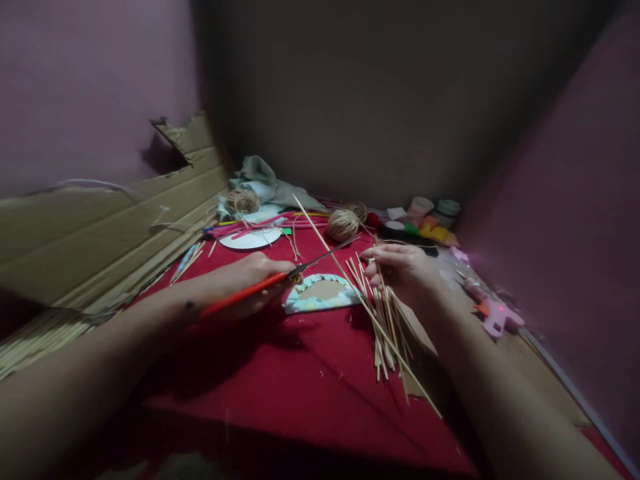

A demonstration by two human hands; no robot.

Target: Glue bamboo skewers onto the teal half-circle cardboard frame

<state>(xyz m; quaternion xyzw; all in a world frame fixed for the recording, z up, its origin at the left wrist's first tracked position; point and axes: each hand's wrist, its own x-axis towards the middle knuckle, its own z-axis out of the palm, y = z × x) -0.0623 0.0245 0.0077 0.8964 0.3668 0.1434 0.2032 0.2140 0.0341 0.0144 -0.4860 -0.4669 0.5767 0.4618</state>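
Scissors and bamboo skewers on red cloth
Left hand grips red-handled scissors; right hand pinches bamboo skewers fanned beneath it, scissor tips just beside.

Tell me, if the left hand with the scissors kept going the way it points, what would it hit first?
Probably the long stick that the right hand holds: the scissors in the left hand aim right at it, though depth is unclear.

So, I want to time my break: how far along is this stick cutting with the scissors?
Looks early. Done: a pile of short sticks lies on the red cloth by the half-round piece. In hand: the right hand holds one long stick, the left hand red-handled scissors pointed at it. Left: the long stick looks uncut.
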